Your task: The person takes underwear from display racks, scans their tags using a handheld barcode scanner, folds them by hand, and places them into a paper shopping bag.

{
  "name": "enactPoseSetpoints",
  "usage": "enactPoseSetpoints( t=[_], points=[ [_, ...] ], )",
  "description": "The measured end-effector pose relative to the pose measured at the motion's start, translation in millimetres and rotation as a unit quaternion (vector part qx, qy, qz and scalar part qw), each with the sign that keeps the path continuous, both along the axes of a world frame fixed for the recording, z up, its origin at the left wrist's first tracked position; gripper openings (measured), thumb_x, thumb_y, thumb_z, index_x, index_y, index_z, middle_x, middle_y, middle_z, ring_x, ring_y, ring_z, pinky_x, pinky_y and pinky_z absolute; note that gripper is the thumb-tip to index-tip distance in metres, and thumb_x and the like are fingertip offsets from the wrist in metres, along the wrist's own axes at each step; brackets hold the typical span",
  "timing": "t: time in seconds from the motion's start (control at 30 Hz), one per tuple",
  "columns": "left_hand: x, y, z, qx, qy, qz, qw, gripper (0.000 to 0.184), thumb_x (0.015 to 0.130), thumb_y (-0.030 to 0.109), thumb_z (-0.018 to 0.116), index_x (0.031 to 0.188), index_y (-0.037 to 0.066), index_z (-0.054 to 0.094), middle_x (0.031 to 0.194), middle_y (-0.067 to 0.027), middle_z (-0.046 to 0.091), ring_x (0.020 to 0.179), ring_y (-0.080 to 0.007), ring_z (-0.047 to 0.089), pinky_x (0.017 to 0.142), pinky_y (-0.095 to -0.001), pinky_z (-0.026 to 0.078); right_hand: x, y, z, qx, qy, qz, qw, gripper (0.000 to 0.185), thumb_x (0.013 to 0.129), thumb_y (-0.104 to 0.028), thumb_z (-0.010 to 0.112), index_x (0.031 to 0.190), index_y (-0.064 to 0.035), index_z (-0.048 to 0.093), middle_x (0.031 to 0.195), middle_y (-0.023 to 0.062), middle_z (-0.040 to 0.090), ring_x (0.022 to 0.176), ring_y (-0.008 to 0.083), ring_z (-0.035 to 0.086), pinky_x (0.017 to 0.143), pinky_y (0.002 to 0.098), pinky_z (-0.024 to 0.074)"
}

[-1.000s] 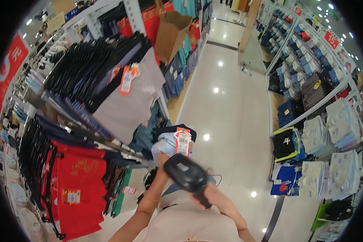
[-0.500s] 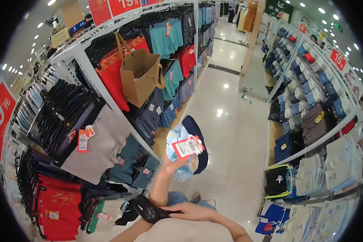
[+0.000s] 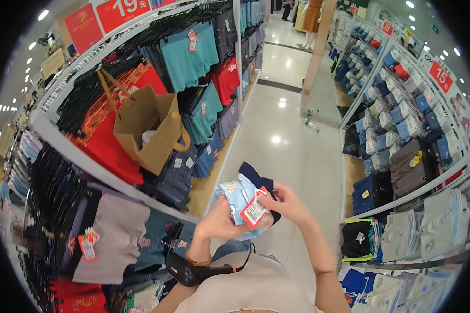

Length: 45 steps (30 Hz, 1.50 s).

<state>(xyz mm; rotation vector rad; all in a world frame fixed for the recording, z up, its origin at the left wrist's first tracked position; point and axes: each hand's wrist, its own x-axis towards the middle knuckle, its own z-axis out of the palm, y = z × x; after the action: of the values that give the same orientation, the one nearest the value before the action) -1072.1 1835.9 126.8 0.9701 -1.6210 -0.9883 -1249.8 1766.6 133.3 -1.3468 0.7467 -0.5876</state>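
Observation:
Light blue patterned cloth (image 3: 234, 194) with a dark navy part (image 3: 256, 176) is bunched in front of my body. My left hand (image 3: 220, 219) is wrapped round its left side. On the right, my right hand (image 3: 284, 203) pinches the edge of the red-bordered white tag (image 3: 255, 209) and the cloth beside it. A black scanner (image 3: 185, 269) lies against my left forearm, near the bracelet, with no hand round it; its black cord runs across my front.
A brown paper bag (image 3: 143, 125) hangs on the left rack among shorts on hangers. Grey shorts (image 3: 112, 235) hang nearer at the left. Racks of folded clothes (image 3: 402, 115) stand at the right. A bottle (image 3: 312, 125) lies on the aisle floor (image 3: 277, 125).
My right hand has let go of the scanner and moved up to the tag and cloth. The cloth has turned between my hands. The view has shifted, bringing the paper bag lower and nearer.

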Motion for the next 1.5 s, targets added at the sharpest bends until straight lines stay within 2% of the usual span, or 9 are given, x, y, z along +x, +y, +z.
enactPoseSetpoints(
  t=[0.1,0.2,0.37,0.57,0.97,1.17,1.33,1.43,1.5],
  points=[
    [21,-31,-6,-0.013,-0.01,-0.012,1.0,0.051,0.06,0.023,0.078,0.101,0.002,0.056,0.089,-0.0103,0.06,0.085,-0.0202,0.057,0.08,-0.0293,0.042,16,-49,18,-0.007,0.088,0.05,0.995,0.03,0.076,-0.02,0.067,0.101,-0.0032,0.059,0.092,0.002,0.06,0.083,0.0067,0.052,0.075,0.0227,0.0419],
    [50,-62,0,0.21,-0.387,-0.187,0.878,0.063,0.055,0.017,0.081,0.109,0.003,0.052,0.088,-0.0062,0.06,0.081,-0.0166,0.058,0.077,-0.0285,0.044,18,-90,27,-0.117,0.12,0.13,0.977,0.026,0.075,-0.02,0.068,0.092,-0.0032,0.059,0.084,0.0009,0.058,0.079,0.0067,0.049,0.073,0.0239,0.0408],
    [70,-82,6,-0.088,-0.14,0.151,0.974,0.074,0.052,0.034,0.08,0.115,0.008,0.049,0.093,-0.0063,0.059,0.09,-0.0235,0.057,0.079,-0.0281,0.042,26,-124,73,-0.295,0.201,0.33,0.874,0.03,0.075,-0.025,0.066,0.088,-0.0011,0.053,0.071,0.009,0.05,0.066,0.0167,0.045,0.06,0.0293,0.0375],
    [62,-110,27,-0.151,-0.145,0.032,0.977,0.064,0.056,0.023,0.08,0.108,0.007,0.048,0.104,-0.0089,0.055,0.095,-0.0235,0.056,0.082,-0.0311,0.043,58,-153,110,-0.305,0.245,0.475,0.789,0.035,0.077,-0.026,0.062,0.099,-0.0016,0.05,0.068,0.0151,0.055,0.058,0.0328,0.05,0.053,0.0363,0.0385],
    [76,-167,6,0.104,-0.062,0.198,0.973,0.043,0.064,0.018,0.077,0.095,0.002,0.052,0.069,-0.0149,0.061,0.065,-0.0205,0.061,0.063,-0.0254,0.045,46,-308,169,-0.342,0.37,0.455,0.735,0.046,0.061,-0.012,0.072,0.103,-0.0098,0.051,0.059,0.0053,0.058,0.061,0.0223,0.056,0.056,0.0326,0.0396],
    [62,-215,-11,0.038,-0.268,0.34,0.901,0.029,0.07,0.023,0.072,0.078,-0.002,0.06,0.059,-0.0129,0.06,0.049,-0.0206,0.056,0.049,-0.0284,0.04,16,-386,139,-0.629,0.371,0.149,0.667,0.017,0.065,-0.014,0.068,0.079,-0.0046,0.063,0.064,0.0133,0.059,0.063,0.0303,0.057,0.058,0.0373,0.0428],
    [54,-231,5,0.176,-0.349,0.345,0.853,0.032,0.072,0.026,0.069,0.063,-0.003,0.059,0.069,-0.0132,0.059,0.052,-0.0244,0.05,0.049,-0.0335,0.035,25,-421,118,-0.462,0.39,0.25,0.756,0.029,0.08,-0.027,0.057,0.08,0.0018,0.062,0.057,0.0116,0.056,0.051,0.0245,0.057,0.047,0.0323,0.0438],
    [51,-233,1,0.021,-0.371,0.332,0.867,0.027,0.073,0.023,0.069,0.069,-0.002,0.061,0.085,-0.0109,0.058,0.068,-0.0221,0.051,0.058,-0.0308,0.038,35,-412,119,-0.26,0.357,0.353,0.825,0.041,0.086,-0.036,0.051,0.077,0.003,0.059,0.052,0.0023,0.048,0.037,0.0096,0.046,0.036,0.0234,0.0364],
    [43,-235,1,0.064,-0.198,0.271,0.94,0.024,0.074,0.022,0.068,0.069,-0.001,0.063,0.087,-0.0098,0.057,0.075,-0.0215,0.053,0.064,-0.031,0.04,44,-418,119,-0.177,0.338,0.388,0.839,0.041,0.086,-0.037,0.05,0.076,0.002,0.06,0.052,0.0001,0.047,0.037,0.0092,0.043,0.037,0.0216,0.0357]
  ],
)
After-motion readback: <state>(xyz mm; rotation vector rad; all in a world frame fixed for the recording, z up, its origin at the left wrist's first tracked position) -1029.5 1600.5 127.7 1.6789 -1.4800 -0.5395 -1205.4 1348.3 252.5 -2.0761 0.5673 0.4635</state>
